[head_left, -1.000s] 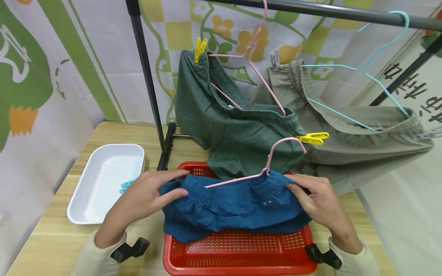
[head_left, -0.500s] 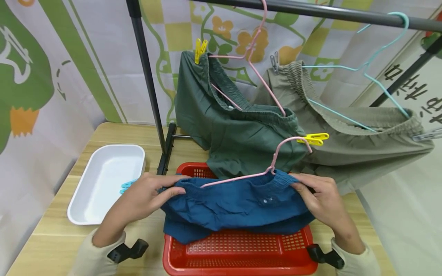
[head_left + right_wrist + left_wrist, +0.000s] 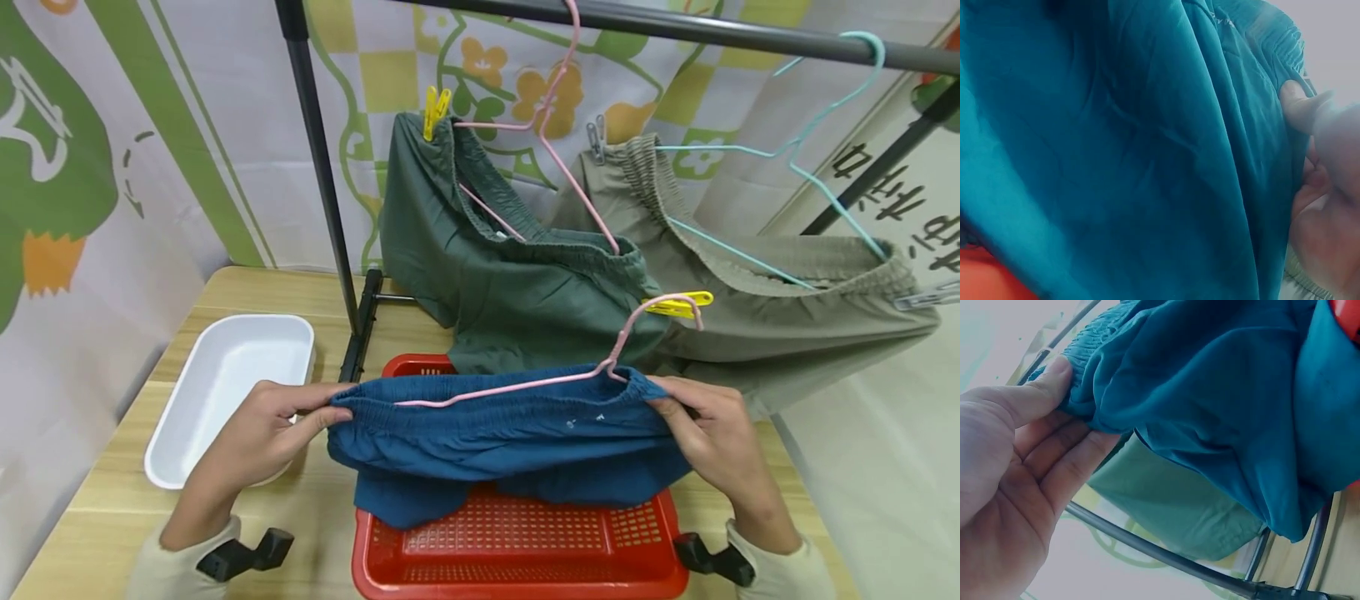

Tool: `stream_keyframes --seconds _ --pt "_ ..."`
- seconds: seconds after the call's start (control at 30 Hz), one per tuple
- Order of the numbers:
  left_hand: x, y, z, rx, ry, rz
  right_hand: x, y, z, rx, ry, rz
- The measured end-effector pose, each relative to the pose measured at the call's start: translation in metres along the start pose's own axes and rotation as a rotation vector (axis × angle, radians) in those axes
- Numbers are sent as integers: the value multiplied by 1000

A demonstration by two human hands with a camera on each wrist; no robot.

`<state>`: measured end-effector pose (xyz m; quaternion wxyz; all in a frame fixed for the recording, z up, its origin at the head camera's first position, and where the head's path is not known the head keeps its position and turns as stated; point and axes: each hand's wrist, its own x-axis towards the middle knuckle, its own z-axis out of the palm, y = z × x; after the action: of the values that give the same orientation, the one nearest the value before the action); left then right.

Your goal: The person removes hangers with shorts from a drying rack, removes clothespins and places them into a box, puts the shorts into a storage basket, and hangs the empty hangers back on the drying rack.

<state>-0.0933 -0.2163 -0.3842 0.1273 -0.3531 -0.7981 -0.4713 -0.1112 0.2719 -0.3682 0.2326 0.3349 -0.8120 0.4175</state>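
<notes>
A pair of blue shorts [image 3: 510,442] with an elastic waistband is stretched wide above the red basket [image 3: 517,588]. The left end of its waistband is pinched between thumb and fingers of my left hand [image 3: 258,433]. At the other end my right hand [image 3: 716,429] pinches the waistband likewise. A pink hanger [image 3: 517,387] lies inside the waist opening, its hook sticking up at the right; the ends of its bar are hidden in the cloth. In the left wrist view the thumb presses the gathered edge of the shorts [image 3: 1210,394]. Cloth fills most of the right wrist view.
Dark green shorts [image 3: 517,292] with yellow clothespins [image 3: 437,112] hang on a pink hanger just behind. Grey-brown shorts [image 3: 720,308] hang right of them from the black rack bar [image 3: 712,32]. A white tray [image 3: 217,375] stands on the wooden table at left.
My left hand has moved left, drawing the waistband wider and flatter; my right hand has shifted slightly right. The pink hanger's hook has moved right. The blue clothespins in the tray are now hidden.
</notes>
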Motion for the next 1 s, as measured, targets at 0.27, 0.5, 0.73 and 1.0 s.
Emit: stream_keyframes --seconds 0.27,0.5,0.73,1.0 --pt "-4 -10 6 -100 85 96 -2 5 -2 38 30 12" --pt "-10 -18 11 -223 138 101 -3 8 1 93 71 -2" --pt "-12 -22 13 -339 109 67 1 5 -1 21 45 63" --pt "-8 -16 11 -242 60 135 4 4 3 16 47 45"
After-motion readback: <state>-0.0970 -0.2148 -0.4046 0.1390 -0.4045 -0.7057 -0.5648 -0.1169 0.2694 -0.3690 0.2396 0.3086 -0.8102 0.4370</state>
